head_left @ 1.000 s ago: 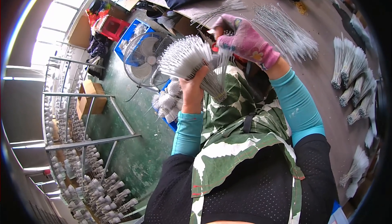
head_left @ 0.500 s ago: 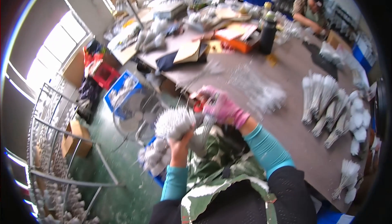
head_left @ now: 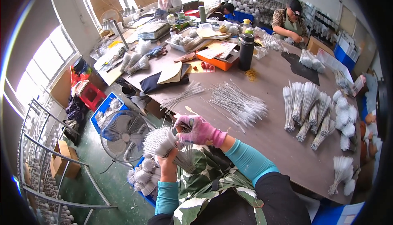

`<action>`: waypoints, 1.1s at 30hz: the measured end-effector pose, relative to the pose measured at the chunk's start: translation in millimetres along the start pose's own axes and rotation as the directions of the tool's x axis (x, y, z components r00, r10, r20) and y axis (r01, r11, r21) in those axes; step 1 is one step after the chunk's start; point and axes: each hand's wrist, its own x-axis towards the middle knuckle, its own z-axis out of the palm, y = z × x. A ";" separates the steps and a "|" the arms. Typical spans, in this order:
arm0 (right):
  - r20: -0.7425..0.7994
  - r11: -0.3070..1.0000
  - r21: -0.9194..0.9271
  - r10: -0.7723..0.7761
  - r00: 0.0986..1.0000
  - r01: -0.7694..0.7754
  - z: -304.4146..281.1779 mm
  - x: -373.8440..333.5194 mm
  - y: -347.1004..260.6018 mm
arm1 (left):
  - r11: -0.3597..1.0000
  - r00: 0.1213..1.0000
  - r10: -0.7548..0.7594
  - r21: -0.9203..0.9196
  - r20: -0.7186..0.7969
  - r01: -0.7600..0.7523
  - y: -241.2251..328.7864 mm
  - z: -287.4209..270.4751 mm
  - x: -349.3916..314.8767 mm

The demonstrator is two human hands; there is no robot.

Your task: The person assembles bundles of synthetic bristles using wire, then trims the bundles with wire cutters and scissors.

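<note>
My bare left hand (head_left: 167, 165) is wrapped round a thick bundle of thin white-tipped wire sticks (head_left: 157, 142). The packed tips point up and to the left; the thin grey shafts run down over my camouflage apron. My right hand (head_left: 202, 131), in a pink glove, is closed right beside the bundle with its fingers curled in. What its fingertips hold, if anything, is hidden. Beyond my hands, loose sticks of the same sort (head_left: 241, 104) lie spread on the brown table (head_left: 274, 151). A smaller loose group (head_left: 184, 96) reaches over the table's edge.
Several tied bundles (head_left: 305, 102) stand and lie at the right. An orange box (head_left: 219, 61) and a black bottle (head_left: 246, 52) sit farther back. A floor fan (head_left: 125, 137), a blue crate (head_left: 149, 196) and a metal rack (head_left: 61, 202) are at the left. Several people sit around the table.
The view has shifted and sharpened, and the table's far side shows more. My right hand has stayed close to the bundle, its fingers now curled in. The left keeps its hold.
</note>
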 end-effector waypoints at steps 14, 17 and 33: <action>0.140 0.985 0.155 0.052 0.989 -0.074 -10.0 15.0 11.9 | 1.000 1.000 0.027 -0.016 -0.001 -0.027 -6.8 -13.3 11.1; 0.135 0.999 0.040 0.019 0.991 -0.024 -8.6 14.2 9.4 | 0.999 1.000 0.023 -0.036 -0.002 -0.023 -6.8 -9.3 10.8; 0.174 0.989 0.149 -0.045 0.984 0.019 0.7 14.2 3.8 | 1.000 0.999 0.017 0.024 0.047 -0.018 -3.6 -7.2 9.4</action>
